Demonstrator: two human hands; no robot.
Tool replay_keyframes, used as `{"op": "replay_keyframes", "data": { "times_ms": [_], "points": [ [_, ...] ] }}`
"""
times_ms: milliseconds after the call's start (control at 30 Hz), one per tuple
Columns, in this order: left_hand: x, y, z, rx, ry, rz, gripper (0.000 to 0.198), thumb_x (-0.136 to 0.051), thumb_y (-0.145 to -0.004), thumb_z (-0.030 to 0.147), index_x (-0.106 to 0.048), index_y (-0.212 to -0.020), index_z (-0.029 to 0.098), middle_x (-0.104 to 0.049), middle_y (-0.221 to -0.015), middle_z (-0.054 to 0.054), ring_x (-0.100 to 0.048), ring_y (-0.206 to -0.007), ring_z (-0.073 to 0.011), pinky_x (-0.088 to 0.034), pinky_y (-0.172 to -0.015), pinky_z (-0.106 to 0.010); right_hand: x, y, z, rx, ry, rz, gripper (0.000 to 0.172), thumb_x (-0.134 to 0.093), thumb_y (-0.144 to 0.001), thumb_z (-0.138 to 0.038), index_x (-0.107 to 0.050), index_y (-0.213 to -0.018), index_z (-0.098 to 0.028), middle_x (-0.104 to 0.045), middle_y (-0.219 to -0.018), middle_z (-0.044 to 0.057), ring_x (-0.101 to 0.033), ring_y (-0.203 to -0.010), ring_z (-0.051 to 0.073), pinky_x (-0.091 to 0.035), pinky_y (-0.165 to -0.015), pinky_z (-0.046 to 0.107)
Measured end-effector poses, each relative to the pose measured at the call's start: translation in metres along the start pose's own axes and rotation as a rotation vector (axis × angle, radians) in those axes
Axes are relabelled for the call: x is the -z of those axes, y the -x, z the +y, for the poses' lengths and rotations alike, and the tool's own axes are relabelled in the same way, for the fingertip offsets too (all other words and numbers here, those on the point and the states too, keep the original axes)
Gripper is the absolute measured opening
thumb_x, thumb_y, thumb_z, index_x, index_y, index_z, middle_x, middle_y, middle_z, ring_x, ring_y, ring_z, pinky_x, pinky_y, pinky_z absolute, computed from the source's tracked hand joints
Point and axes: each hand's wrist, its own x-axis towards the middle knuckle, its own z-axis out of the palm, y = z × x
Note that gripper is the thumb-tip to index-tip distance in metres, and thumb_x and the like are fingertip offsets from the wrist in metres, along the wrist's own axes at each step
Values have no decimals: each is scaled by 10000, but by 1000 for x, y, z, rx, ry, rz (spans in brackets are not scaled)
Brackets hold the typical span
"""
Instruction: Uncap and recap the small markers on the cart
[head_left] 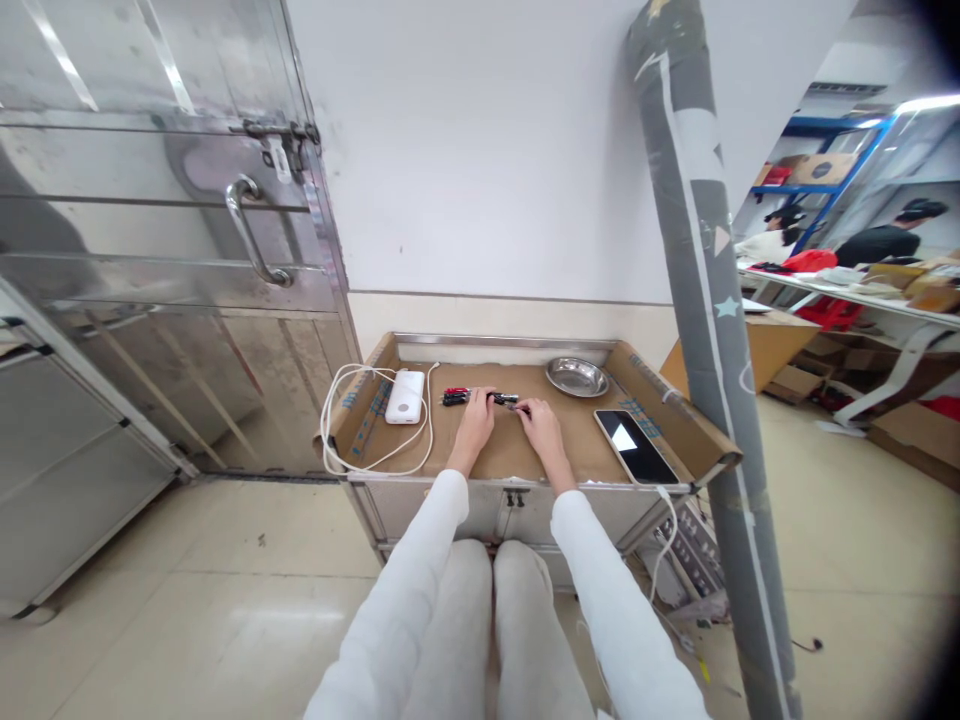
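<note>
A small bunch of slim black and red pens [454, 398] lies crosswise on the brown-paper-covered cabinet top [517, 455]. My left hand [478, 408] is closed over the middle of the bunch, its fingers hiding part of it. At the bunch's right end, my right hand [537, 418] has its fingertips pinched together. What lies between those fingertips is too small to make out. Behind the right hand sits a shallow round metal dish [577, 377]. A smartphone [636, 446] lies face up to the right, with a white cable at its near end.
A white power bank [405, 397] with a looped white cable [328, 440] is at the left. Raised paper-covered edges flank the top. A tall grey wrapped roll [694, 250] leans at the right. A metal door [172, 230] stands left; two people are at a far bench.
</note>
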Motion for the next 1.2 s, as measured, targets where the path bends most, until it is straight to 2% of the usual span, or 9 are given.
{"op": "replay_keyframes", "data": {
  "times_ms": [200,400,567,700,933,1200],
  "points": [
    [3,0,3,-11,4,-19,200,-358,-943,181,-520,-1060,186,-601,-1051,-100,-579,-1031,-192,-457,-936,-375,0,0,1,18,36,-12,228,-409,-904,-205,-631,-856,-198,-651,-883,87,-537,-853,225,-402,-801,338],
    [5,1,6,-73,97,-82,238,-427,-930,227,-509,-1150,194,-609,-1117,-90,-608,-992,-171,-490,-909,-348,-3,-1,5,45,8,-43,226,-420,-905,-209,-644,-881,-189,-645,-899,85,-527,-868,227,-404,-814,346],
    [5,1,7,-48,107,-96,266,-429,-931,239,-504,-1183,203,-611,-1134,-86,-618,-981,-171,-498,-906,-349,-6,-1,8,50,-8,-54,233,-428,-905,-230,-660,-899,-206,-634,-899,81,-532,-879,224,-406,-830,353],
    [8,1,12,-25,75,-60,281,-411,-935,227,-494,-1203,204,-607,-1160,-96,-610,-1020,-180,-489,-924,-356,-4,-1,6,44,6,-69,226,-445,-903,-247,-667,-890,-209,-621,-890,83,-529,-873,228,-410,-817,352],
    [12,1,15,19,-17,125,235,-388,-933,190,-496,-1142,179,-603,-1133,-114,-583,-1081,-197,-466,-950,-375,-2,-1,3,72,34,-92,191,-496,-889,-295,-673,-909,-224,-607,-909,83,-524,-872,226,-409,-800,348],
    [9,1,13,10,-19,80,197,-393,-903,142,-496,-1065,181,-594,-1063,-110,-587,-1026,-204,-481,-907,-383,-4,-2,4,72,47,-110,175,-522,-881,-307,-665,-929,-218,-601,-937,80,-521,-898,226,-406,-823,347]
  ]
}}
